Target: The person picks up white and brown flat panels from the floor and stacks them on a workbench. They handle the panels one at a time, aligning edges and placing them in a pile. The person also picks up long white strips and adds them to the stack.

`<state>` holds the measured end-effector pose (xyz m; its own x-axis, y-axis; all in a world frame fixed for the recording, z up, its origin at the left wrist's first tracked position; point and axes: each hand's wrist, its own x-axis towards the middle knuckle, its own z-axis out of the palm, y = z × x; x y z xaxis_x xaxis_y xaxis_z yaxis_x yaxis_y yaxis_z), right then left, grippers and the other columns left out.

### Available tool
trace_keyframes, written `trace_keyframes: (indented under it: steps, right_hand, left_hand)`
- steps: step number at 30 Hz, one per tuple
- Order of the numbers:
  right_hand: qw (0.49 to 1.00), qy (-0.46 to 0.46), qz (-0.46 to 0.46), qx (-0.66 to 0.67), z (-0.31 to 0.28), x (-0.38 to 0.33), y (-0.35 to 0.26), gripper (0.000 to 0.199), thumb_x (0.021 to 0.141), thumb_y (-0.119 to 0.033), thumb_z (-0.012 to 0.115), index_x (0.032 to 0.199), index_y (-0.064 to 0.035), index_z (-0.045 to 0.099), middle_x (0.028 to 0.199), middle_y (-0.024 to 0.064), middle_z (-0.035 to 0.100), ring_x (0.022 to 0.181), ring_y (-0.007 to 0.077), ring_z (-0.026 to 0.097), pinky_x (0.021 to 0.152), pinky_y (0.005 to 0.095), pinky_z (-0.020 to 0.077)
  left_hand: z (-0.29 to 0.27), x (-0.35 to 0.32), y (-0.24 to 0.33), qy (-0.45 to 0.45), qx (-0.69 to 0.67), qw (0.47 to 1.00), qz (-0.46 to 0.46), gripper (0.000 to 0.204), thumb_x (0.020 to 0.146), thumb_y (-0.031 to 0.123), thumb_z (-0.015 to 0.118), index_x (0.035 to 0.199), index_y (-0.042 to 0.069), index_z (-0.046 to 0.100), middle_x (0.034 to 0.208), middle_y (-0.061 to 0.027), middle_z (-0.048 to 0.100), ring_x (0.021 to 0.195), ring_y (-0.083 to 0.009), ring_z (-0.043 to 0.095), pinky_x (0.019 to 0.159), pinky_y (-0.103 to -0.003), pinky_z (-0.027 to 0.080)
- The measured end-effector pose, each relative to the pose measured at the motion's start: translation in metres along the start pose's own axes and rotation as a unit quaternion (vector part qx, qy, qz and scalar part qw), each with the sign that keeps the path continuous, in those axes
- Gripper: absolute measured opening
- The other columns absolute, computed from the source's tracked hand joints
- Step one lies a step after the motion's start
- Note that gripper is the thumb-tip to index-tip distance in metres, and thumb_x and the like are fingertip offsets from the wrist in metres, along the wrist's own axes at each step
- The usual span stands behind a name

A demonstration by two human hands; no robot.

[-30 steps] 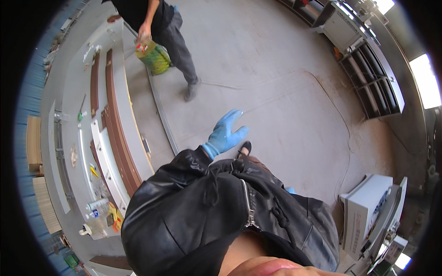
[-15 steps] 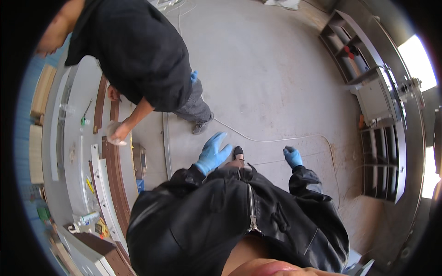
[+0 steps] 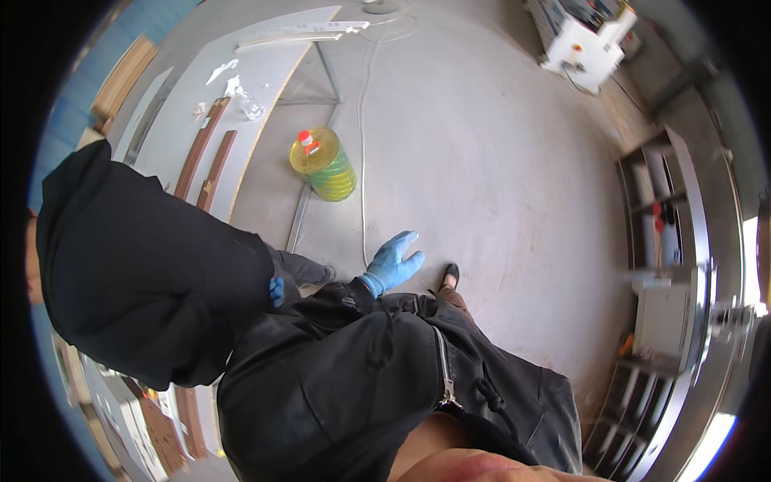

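My left hand (image 3: 393,263), in a light blue glove, is held out in front of my black jacket (image 3: 345,353). Its fingers are extended and the thumb stands apart; nothing is in it. My right hand is out of the picture. Below and ahead of the left hand, one of my dark shoes (image 3: 451,276) shows on the floor. A large clear bottle of yellow liquid with a red cap (image 3: 324,165) stands on the floor beyond the left hand, apart from it.
Close on my left is a person in black (image 3: 152,273), beside a long table (image 3: 265,72) bearing brown strips (image 3: 201,153). A pale cable (image 3: 364,145) runs along the floor. A white machine (image 3: 582,56) stands far right, dark shelving (image 3: 654,209) at the right.
I have moved forward past the person, who now appears lower and closer on my left. The bottle and white machine have come into view. My right hand has left the picture.
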<state>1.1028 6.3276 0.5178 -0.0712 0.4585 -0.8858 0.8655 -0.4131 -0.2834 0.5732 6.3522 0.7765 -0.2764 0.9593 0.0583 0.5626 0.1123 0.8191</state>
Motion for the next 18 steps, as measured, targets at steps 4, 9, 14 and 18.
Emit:
trace_keyframes:
  steps: [4,9,14,18]
  right_hand:
    - [0.998,0.021,-0.029,-0.054,-0.151,0.084,-0.124,0.039,0.096,-0.039,0.058,0.081,-0.0061,0.072,0.068,0.0116,0.07,0.058,0.023,0.066,0.061,0.0426,0.0544]
    - [0.98,0.096,-0.163,-0.06,-0.308,0.2,-0.362,0.033,0.094,-0.038,0.071,0.099,-0.0059,0.076,0.077,0.005,0.071,0.064,0.0182,0.068,0.052,0.035,0.0507]
    - [0.926,0.103,-0.355,-0.071,-0.348,0.269,-0.622,0.049,0.089,-0.035,0.079,0.119,0.0027,0.073,0.105,0.0155,0.078,0.094,0.0204,0.072,0.084,0.0359,0.0564]
    - [0.93,0.021,-0.36,-0.066,-0.332,0.256,-0.789,0.044,0.092,-0.031,0.079,0.119,0.0025,0.072,0.093,0.0078,0.076,0.081,0.014,0.07,0.071,0.0299,0.0535]
  left_hand:
    - [-0.011,0.099,-0.006,0.056,0.023,0.997,-0.044,0.058,0.095,0.032,0.069,0.14,-0.004,0.057,0.144,-0.0264,0.058,0.136,-0.0385,0.054,0.115,-0.044,0.043]
    - [-0.034,0.177,-0.039,0.133,-0.036,0.982,-0.132,0.059,0.095,0.034,0.068,0.14,-0.004,0.057,0.145,-0.0264,0.057,0.138,-0.0386,0.052,0.117,-0.043,0.041]
    - [-0.089,0.27,-0.123,0.216,-0.016,0.958,-0.189,0.056,0.094,0.034,0.069,0.135,-0.004,0.061,0.138,-0.0254,0.062,0.13,-0.0377,0.059,0.111,-0.043,0.046]
    - [-0.155,0.367,-0.188,0.265,-0.03,0.943,-0.2,0.054,0.094,0.034,0.071,0.133,-0.002,0.063,0.136,-0.0235,0.064,0.129,-0.0375,0.06,0.11,-0.042,0.046]
